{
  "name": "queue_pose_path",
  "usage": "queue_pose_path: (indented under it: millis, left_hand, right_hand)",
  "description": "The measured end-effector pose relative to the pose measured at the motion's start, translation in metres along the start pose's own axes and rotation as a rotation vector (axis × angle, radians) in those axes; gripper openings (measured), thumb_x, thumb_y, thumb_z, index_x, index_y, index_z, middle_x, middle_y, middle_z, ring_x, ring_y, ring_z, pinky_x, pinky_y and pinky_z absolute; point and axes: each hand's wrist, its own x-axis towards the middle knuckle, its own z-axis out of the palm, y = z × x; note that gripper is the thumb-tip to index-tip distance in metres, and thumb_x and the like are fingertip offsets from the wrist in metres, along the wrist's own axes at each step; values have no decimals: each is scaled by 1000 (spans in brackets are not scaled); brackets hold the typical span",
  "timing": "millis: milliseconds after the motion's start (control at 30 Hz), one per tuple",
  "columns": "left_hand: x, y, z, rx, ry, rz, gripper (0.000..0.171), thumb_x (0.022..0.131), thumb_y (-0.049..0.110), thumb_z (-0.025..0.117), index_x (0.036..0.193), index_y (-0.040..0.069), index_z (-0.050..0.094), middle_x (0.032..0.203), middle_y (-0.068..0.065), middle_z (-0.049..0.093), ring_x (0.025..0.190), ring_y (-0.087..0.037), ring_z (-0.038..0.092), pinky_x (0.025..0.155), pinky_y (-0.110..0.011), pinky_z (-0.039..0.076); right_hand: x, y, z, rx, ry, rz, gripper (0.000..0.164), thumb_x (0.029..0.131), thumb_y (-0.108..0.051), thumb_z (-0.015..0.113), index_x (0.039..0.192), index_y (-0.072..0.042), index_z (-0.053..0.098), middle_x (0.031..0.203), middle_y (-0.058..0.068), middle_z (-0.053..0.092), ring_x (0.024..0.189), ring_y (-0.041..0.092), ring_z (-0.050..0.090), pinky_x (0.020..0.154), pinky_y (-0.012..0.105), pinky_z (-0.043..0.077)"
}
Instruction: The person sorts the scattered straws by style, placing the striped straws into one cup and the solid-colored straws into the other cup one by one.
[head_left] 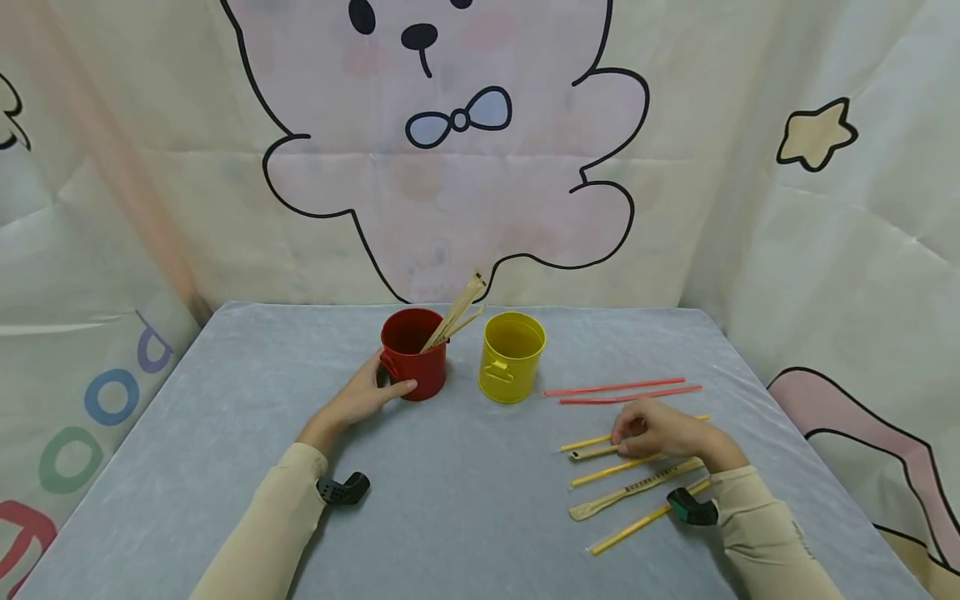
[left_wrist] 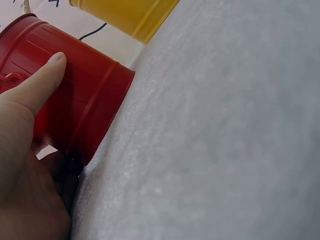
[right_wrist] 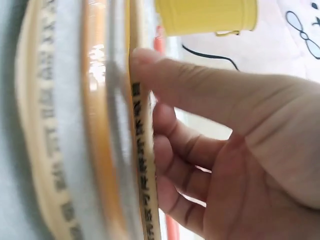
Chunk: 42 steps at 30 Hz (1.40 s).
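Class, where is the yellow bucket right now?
In the head view, the yellow bucket stands toward the back of the table, between the red bucket in the left hand and two red straws on its right.

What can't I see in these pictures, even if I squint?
- Lower ends of the flat cream paper-wrapped sticks: head view, hidden by the wall of the round red metal-looking bucket.
- Right end of the pinched cream stick: head view, behind the right hand; right wrist view, cut off by the bottom edge.
- Black words on the loose cream stick: right wrist view, blurred; head view, too small.
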Motion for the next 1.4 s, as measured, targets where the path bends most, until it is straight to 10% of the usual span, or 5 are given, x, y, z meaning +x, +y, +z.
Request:
queue_pose_path:
  millis: [333,633,1067,1400]
  left_hand:
    - [-1,-1,1,18,-2,3,76,94,32,72,156,15,31,161,-10,38,153,-33,27,124,-64,20]
    - [-1,0,-1,20,2,-3,78,94,33,71,157,14,29,162,-11,36,153,-35,26,123,-65,21]
    - [-2,-2,3,-2,9,7,76,94,30,72,156,14,31,161,-11,37,153,-34,25,124,-64,19]
    - [-3,-2,5,-10,11,37,72,94,25,72,154,13,33,158,-12,40,152,-34,28,124,-61,20]
  right_hand:
    - [-6,-18,-6,-30,111,-39,9,98,-7,64,99,0,70,90,18,69,79,8,61,67,22,52]
    - [0,-41,-6,-105,444,-58,11,97,-2,64,106,-2,70,99,-5,70,86,2,64,71,21,53]
    - [-14,-67,-11,325,711,-363,35,93,19,54,123,5,65,109,-6,74,95,5,69,82,17,57]
    - [-15,-87,-13,384,780,-371,31,94,18,53,116,3,67,102,-3,74,93,8,70,83,19,58]
